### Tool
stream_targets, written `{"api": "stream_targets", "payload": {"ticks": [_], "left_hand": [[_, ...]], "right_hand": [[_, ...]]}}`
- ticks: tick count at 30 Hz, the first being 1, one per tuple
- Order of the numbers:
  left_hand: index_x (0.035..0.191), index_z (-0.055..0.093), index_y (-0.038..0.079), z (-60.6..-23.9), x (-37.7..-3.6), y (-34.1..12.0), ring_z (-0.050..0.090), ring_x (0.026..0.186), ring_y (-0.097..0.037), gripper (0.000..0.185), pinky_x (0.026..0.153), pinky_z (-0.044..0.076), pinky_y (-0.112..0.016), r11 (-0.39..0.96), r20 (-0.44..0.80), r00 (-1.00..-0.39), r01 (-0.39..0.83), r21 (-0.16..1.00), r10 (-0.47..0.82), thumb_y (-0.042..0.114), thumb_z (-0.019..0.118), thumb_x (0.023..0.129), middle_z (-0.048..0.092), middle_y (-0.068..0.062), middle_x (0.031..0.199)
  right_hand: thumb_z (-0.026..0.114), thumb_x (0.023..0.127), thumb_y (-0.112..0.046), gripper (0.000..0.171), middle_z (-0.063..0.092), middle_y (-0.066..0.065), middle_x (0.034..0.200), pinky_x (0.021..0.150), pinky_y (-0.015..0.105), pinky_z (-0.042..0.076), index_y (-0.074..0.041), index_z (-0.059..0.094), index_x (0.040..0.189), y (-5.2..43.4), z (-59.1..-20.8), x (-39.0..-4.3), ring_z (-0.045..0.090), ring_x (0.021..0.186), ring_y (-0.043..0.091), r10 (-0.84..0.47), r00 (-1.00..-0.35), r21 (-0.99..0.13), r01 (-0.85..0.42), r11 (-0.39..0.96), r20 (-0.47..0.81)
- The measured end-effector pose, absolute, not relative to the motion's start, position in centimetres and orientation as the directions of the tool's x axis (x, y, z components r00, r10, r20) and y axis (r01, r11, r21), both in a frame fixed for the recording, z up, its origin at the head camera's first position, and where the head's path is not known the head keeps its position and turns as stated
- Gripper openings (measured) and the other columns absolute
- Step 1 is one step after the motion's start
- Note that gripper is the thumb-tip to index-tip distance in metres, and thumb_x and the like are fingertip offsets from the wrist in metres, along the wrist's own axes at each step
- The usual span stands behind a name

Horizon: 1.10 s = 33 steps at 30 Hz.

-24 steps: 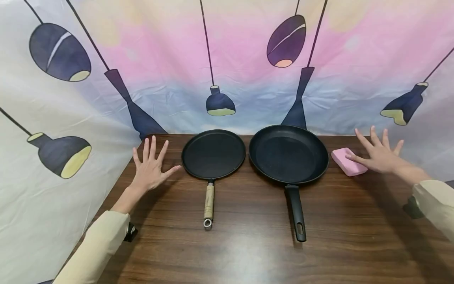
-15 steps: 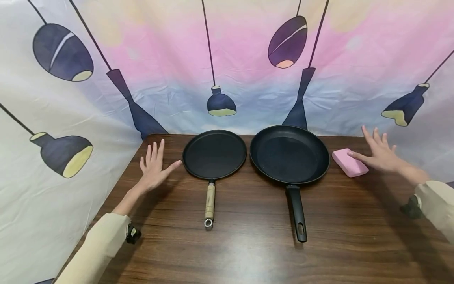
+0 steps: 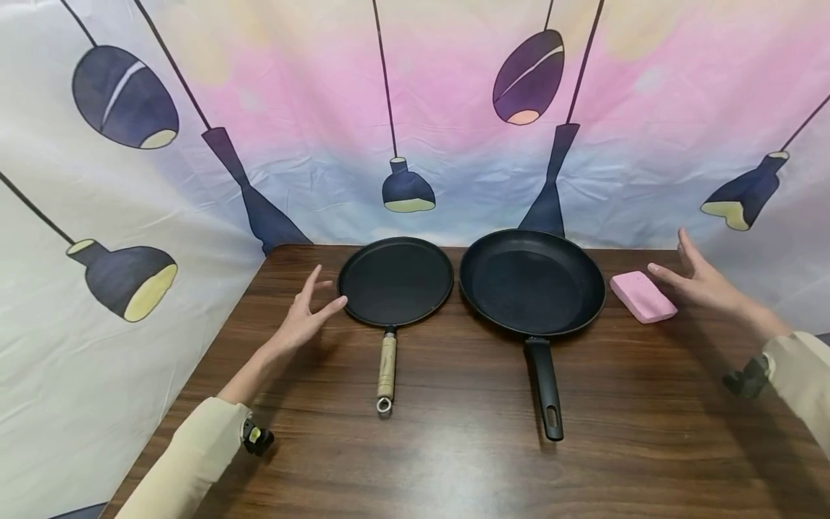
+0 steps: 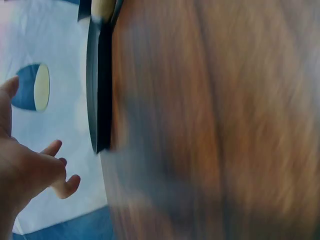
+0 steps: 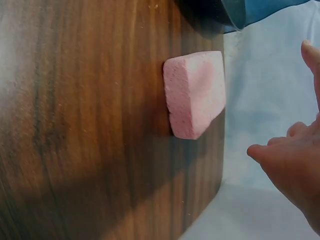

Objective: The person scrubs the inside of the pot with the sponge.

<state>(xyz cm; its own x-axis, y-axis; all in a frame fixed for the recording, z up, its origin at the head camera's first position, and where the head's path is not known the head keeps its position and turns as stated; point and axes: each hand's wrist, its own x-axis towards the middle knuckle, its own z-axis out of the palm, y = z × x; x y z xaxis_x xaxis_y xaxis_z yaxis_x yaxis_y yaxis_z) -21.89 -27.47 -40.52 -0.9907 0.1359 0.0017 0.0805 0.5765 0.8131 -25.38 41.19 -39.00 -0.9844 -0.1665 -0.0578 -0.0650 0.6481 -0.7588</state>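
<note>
My left hand (image 3: 303, 321) hovers at the left side of a flat black crepe pan (image 3: 395, 281), thumb and fingers spread apart and holding nothing. The thumb tip overlaps the pan's rim in the head view. That pan has a pale wooden handle (image 3: 386, 366) with a metal ring. To its right lies a larger, deeper black frying pan (image 3: 533, 282) with a black handle (image 3: 546, 393). My right hand (image 3: 708, 285) is beside a pink sponge (image 5: 196, 95), its thumb pointing toward it. In the right wrist view a gap shows between that hand and the sponge.
Both pans and the sponge rest near the back of a brown wooden table (image 3: 454, 461). A cloth printed with hanging lamps (image 3: 311, 144) stands behind and to the left. Both handles point toward the front edge.
My left hand has moved right toward the crepe pan, its fingers drawing in from a wide spread. The right hand's thumb has come off the sponge's outline, and its fingers have turned.
</note>
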Motion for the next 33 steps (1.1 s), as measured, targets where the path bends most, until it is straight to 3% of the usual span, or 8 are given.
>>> {"api": "stream_targets", "payload": {"ticks": [3, 5, 6, 9, 12, 20, 26, 33], "left_hand": [[0.164, -0.004, 0.034, -40.9, -21.4, -26.2, 0.01, 0.158, -0.042, 0.089, 0.12, 0.023, -0.072, 0.531, -0.045, -0.985, 0.05, 0.846, 0.165, 0.041, 0.06, 0.103, 0.03, -0.016, 0.165], [0.165, -0.001, 0.03, -40.9, -21.1, -25.6, 0.019, 0.156, -0.041, 0.087, 0.12, 0.028, -0.069, 0.507, -0.066, -0.98, 0.038, 0.861, 0.186, 0.039, 0.06, 0.103, 0.032, -0.017, 0.164], [0.165, 0.002, 0.027, -40.8, -21.0, -25.3, 0.025, 0.154, -0.04, 0.086, 0.119, 0.031, -0.066, 0.496, -0.071, -0.978, 0.036, 0.867, 0.196, 0.037, 0.06, 0.104, 0.035, -0.018, 0.162], [0.165, 0.01, 0.019, -40.8, -20.8, -24.5, 0.042, 0.145, -0.038, 0.081, 0.117, 0.039, -0.057, 0.474, -0.089, -0.969, 0.033, 0.88, 0.232, 0.033, 0.061, 0.104, 0.044, -0.02, 0.156], [0.164, 0.016, 0.011, -41.1, -20.5, -23.8, 0.056, 0.13, -0.034, 0.077, 0.106, 0.05, -0.047, 0.449, -0.104, -0.955, 0.034, 0.893, 0.279, 0.028, 0.061, 0.104, 0.053, -0.023, 0.147], [0.157, 0.031, -0.003, -42.0, -18.9, -22.7, 0.067, 0.101, -0.024, 0.065, 0.079, 0.058, -0.031, 0.449, -0.132, -0.9, 0.077, 0.89, 0.415, 0.017, 0.062, 0.103, 0.062, -0.025, 0.129], [0.147, 0.046, -0.007, -42.2, -18.3, -22.1, 0.065, 0.088, -0.023, 0.054, 0.068, 0.059, -0.032, 0.511, -0.145, -0.87, 0.134, 0.849, 0.471, 0.016, 0.065, 0.101, 0.064, -0.025, 0.122], [0.147, 0.046, -0.006, -42.3, -17.9, -21.5, 0.064, 0.084, -0.016, 0.058, 0.066, 0.058, -0.032, 0.498, -0.179, -0.871, 0.084, 0.863, 0.457, 0.013, 0.069, 0.098, 0.061, -0.027, 0.121]], "right_hand": [[0.05, 0.108, -0.037, 0.096, -0.027, 0.022, 0.163, 0.117, 0.003, 0.005, -0.023, -0.032, 0.154, 41.2, -39.4, -25.2, -0.016, 0.153, 0.044, -0.171, -0.982, -0.762, -0.05, 0.645, -0.08], [0.051, 0.107, -0.035, 0.096, -0.021, 0.03, 0.163, 0.101, -0.008, 0.012, -0.02, -0.03, 0.156, 41.0, -39.6, -25.4, -0.008, 0.152, 0.05, -0.181, -0.98, -0.754, -0.059, 0.654, -0.08], [0.052, 0.107, -0.034, 0.096, -0.017, 0.033, 0.163, 0.103, -0.007, 0.015, -0.018, -0.028, 0.157, 40.9, -39.8, -25.4, -0.005, 0.151, 0.053, -0.184, -0.98, -0.751, -0.065, 0.657, -0.076], [0.053, 0.106, -0.035, 0.093, -0.005, 0.04, 0.161, 0.128, 0.03, 0.023, -0.014, -0.019, 0.161, 40.7, -40.0, -25.6, 0.006, 0.148, 0.061, -0.176, -0.982, -0.728, -0.076, 0.681, -0.062], [0.054, 0.106, -0.038, 0.088, 0.006, 0.042, 0.16, 0.117, 0.074, 0.02, -0.01, -0.007, 0.163, 40.5, -40.2, -25.7, 0.014, 0.146, 0.064, -0.162, -0.984, -0.694, -0.068, 0.716, -0.071], [0.052, 0.107, -0.039, 0.078, 0.02, 0.045, 0.155, 0.111, 0.074, 0.028, 0.005, 0.015, 0.159, 40.3, -41.1, -26.2, 0.025, 0.142, 0.064, -0.158, -0.981, -0.65, -0.046, 0.759, -0.116], [0.059, 0.103, -0.027, 0.072, 0.033, 0.049, 0.146, 0.104, 0.074, 0.036, 0.016, 0.027, 0.15, 40.5, -42.2, -26.7, 0.038, 0.131, 0.063, -0.198, -0.977, -0.557, -0.12, 0.822, -0.082], [0.073, 0.094, -0.023, 0.078, 0.033, 0.052, 0.138, 0.1, 0.076, 0.038, 0.021, 0.033, 0.144, 40.8, -43.2, -26.9, 0.044, 0.119, 0.063, -0.193, -0.979, -0.48, -0.142, 0.866, -0.059]]}}
